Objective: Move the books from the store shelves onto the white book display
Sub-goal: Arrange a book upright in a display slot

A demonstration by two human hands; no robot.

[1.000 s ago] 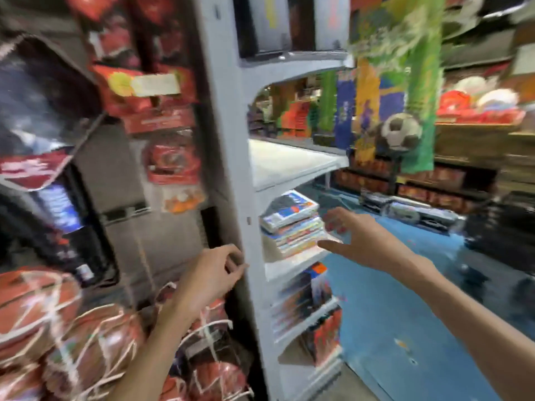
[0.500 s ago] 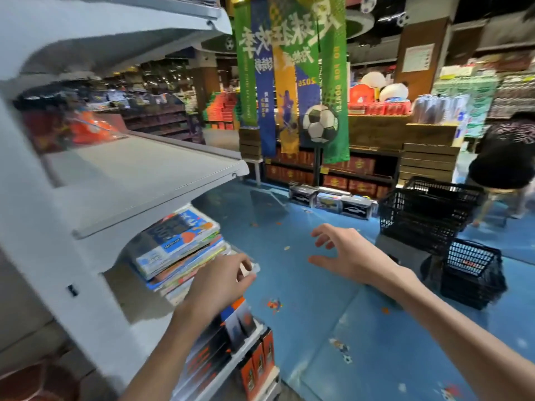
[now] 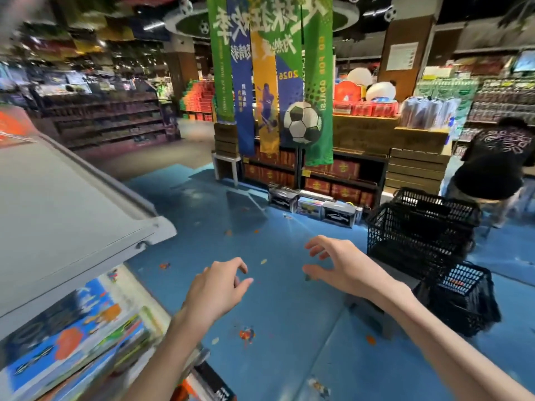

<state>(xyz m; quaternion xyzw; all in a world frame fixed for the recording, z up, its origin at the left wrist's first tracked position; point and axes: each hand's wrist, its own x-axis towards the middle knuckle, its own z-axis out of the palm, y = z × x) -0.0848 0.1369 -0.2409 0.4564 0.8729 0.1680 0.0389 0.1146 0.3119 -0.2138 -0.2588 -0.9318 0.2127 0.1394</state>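
Both bare hands empty in the air above the blue shop floor (image 3: 289, 314), beside the white metal display shelf (image 3: 58, 227).

Left hand (image 3: 215, 290) raised palm down with fingers loosely curled, gripping nothing, just right of the stack of colourful paperback books (image 3: 72, 342) lying flat on the lower tier of the white display, under its empty upper tier. Right hand (image 3: 344, 267) held further out, fingers spread and bent like a claw, also holding nothing. Stacked black plastic shopping baskets (image 3: 419, 235) on the floor off to the right. Green, blue and yellow hanging banners (image 3: 269, 68) with a football picture (image 3: 302, 123) straight ahead, over wooden crates of red boxes (image 3: 333, 180). Person in a black printed shirt (image 3: 495, 160) bent over at the far right.
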